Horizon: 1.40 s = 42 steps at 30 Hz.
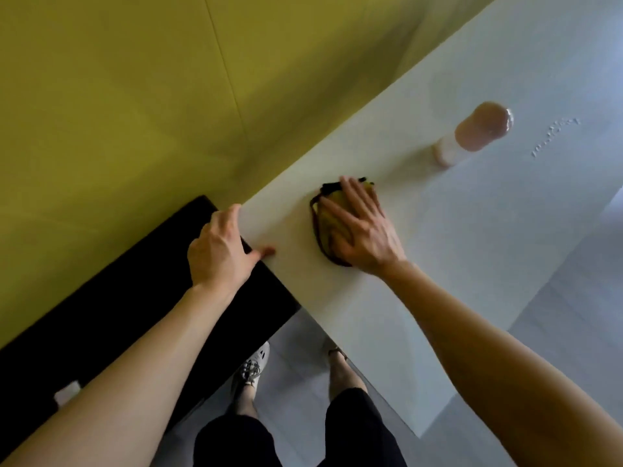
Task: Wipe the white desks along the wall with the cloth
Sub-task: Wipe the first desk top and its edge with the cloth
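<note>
My right hand (362, 230) lay flat and spread on the cloth (323, 227), fingers straight, pressing it down, not gripping it. The cloth sat on the white worktop (472, 230) close to its left end and nearer the wall-side edge than the front edge. My left hand (219, 251) held the left end of the worktop at its back corner, thumb on top and fingers curled over the edge.

I judged the cloth soft, light and limp: bunched under my palm, yellowish with a dark border, likely to fold or ride up if pushed from one side only. The best hold seemed to be a broad palm over its middle, with the fingertips pinning the leading edge. The worktop looked smooth and glossy, so the cloth would probably slide easily.

Further along towards the right end stood a bottle (472, 136) with a brownish cap, tall and narrow enough to tip if it were knocked. Beyond it lay a scatter of droplets (553, 133).

Most of the cloth was hidden under my hand, so I could not tell its full shape or whether it was damp. My left fingertips were out of sight past the edge, the bottle was blurred, and the worktop's right end was cut off by the frame
</note>
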Available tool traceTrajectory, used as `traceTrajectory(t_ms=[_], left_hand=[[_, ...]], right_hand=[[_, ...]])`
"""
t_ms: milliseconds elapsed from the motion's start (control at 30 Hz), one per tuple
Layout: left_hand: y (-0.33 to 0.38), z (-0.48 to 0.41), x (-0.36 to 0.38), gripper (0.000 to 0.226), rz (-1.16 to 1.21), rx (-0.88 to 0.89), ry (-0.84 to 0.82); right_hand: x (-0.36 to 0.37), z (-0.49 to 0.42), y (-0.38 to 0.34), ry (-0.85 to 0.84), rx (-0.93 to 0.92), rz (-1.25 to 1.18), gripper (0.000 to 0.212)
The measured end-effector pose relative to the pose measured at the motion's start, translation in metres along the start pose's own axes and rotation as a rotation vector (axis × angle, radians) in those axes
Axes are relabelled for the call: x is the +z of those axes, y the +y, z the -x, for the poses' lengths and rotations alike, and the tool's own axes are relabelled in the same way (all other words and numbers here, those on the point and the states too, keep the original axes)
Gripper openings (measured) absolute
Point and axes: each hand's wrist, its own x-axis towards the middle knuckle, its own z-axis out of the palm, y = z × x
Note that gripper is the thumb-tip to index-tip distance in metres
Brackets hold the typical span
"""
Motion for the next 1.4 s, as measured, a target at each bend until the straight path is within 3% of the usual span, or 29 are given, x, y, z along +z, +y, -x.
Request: traceTrajectory(t_ms=[67, 100, 133, 200, 300, 367, 433, 533, 567, 600, 700, 767, 833, 933, 1000, 1067, 1133, 1200, 1400], left_hand=[[0.001, 0.006, 0.005, 0.116, 0.048, -0.085, 0.029], [0.002, 0.009, 0.007, 0.117, 0.070, -0.134, 0.032], [0.003, 0.012, 0.009, 0.118, 0.098, -0.185, 0.034], [0.002, 0.018, 0.013, 0.118, 0.156, -0.256, 0.063], [0.000, 0.024, 0.017, 0.114, 0.190, -0.323, 0.112], [0.000, 0.027, 0.017, 0.113, 0.194, -0.348, 0.130], [0.002, 0.025, 0.017, 0.111, 0.201, -0.380, 0.113], [0.001, 0.022, 0.019, 0.105, 0.199, -0.404, 0.067], [0.001, 0.022, 0.020, 0.106, 0.201, -0.412, 0.057], [0.000, 0.022, 0.019, 0.107, 0.207, -0.418, 0.049], [-0.002, 0.017, 0.014, 0.102, 0.192, -0.417, 0.042], [-0.003, 0.014, 0.011, 0.098, 0.183, -0.411, 0.028], [-0.002, 0.014, 0.011, 0.100, 0.186, -0.412, 0.008], [-0.001, 0.026, 0.017, 0.092, 0.151, -0.367, 0.034], [-0.011, 0.040, 0.016, 0.082, 0.179, -0.284, 0.012], [-0.033, 0.055, 0.013, 0.061, 0.175, -0.153, 0.028], [-0.056, 0.065, 0.006, 0.048, 0.050, -0.044, 0.056], [-0.076, 0.070, -0.004, 0.046, -0.085, 0.028, 0.036], [-0.104, 0.061, -0.020, 0.041, -0.246, 0.168, -0.035]], right_hand=[[-0.019, -0.030, 0.039, 0.078, 0.430, 0.003, 0.075], [-0.022, -0.043, 0.041, 0.093, 0.576, -0.015, 0.081], [-0.020, -0.052, 0.028, 0.089, 0.609, -0.023, 0.089], [-0.005, -0.055, -0.023, 0.029, 0.316, 0.007, 0.095], [0.013, -0.049, -0.084, -0.103, -0.361, -0.044, 0.069], [0.013, -0.066, -0.066, -0.072, -0.517, -0.086, 0.056], [0.010, -0.087, -0.019, 0.025, -0.335, -0.071, 0.054], [-0.005, -0.102, 0.023, 0.179, 0.271, -0.026, 0.063], [-0.004, -0.102, 0.006, 0.185, 0.366, -0.036, 0.067], [0.001, -0.097, -0.019, 0.162, 0.315, -0.036, 0.068], [0.019, -0.071, -0.091, -0.028, -0.370, -0.085, 0.059], [0.021, -0.074, -0.090, -0.068, -0.592, -0.112, 0.055], [0.022, -0.090, -0.060, 0.030, -0.444, -0.139, 0.055], [0.010, -0.095, -0.018, 0.171, 0.101, -0.051, 0.059], [0.011, -0.088, -0.037, 0.198, 0.333, -0.019, 0.065], [0.024, -0.080, -0.092, 0.138, 0.239, 0.003, 0.066], [0.042, -0.075, -0.150, 0.067, -0.063, -0.027, 0.061], [0.050, -0.067, -0.181, 0.018, -0.230, -0.009, 0.060], [0.028, 0.054, -0.139, -0.017, -0.055, -0.030, 0.069]])
